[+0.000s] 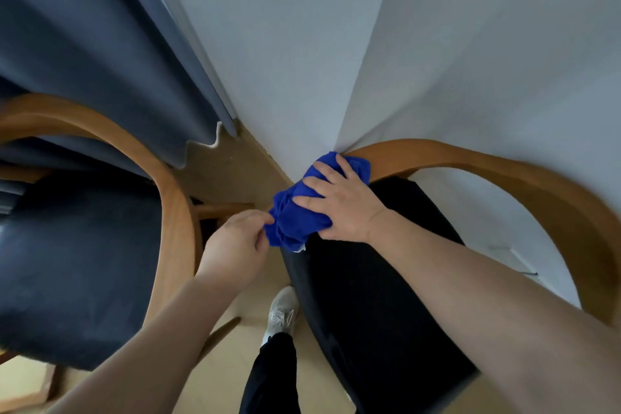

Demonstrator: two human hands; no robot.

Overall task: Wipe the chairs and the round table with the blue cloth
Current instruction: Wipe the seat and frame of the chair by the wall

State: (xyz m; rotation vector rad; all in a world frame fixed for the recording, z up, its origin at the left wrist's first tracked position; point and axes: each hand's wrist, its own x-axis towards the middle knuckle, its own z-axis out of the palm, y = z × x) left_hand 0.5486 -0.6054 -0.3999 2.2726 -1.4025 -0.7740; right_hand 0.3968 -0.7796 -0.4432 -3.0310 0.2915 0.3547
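The bunched blue cloth [295, 212] lies over the left end of the right chair's curved wooden back rail [504, 175]. My right hand [339, 205] lies on top of the cloth with fingers spread and pressing, the thumb tucked under its near side. My left hand [235, 245] pinches the cloth's lower left edge between thumb and fingers. The right chair has a black seat [369, 296]. A second chair stands at the left, with a bent wooden rail [174, 205] and a dark blue seat [77, 262].
A dark blue curtain [100, 60] hangs behind the left chair, down to the wooden floor [228, 161]. White walls [437, 44] meet in a corner just behind the cloth. My leg and white shoe [280, 312] stand between the two chairs.
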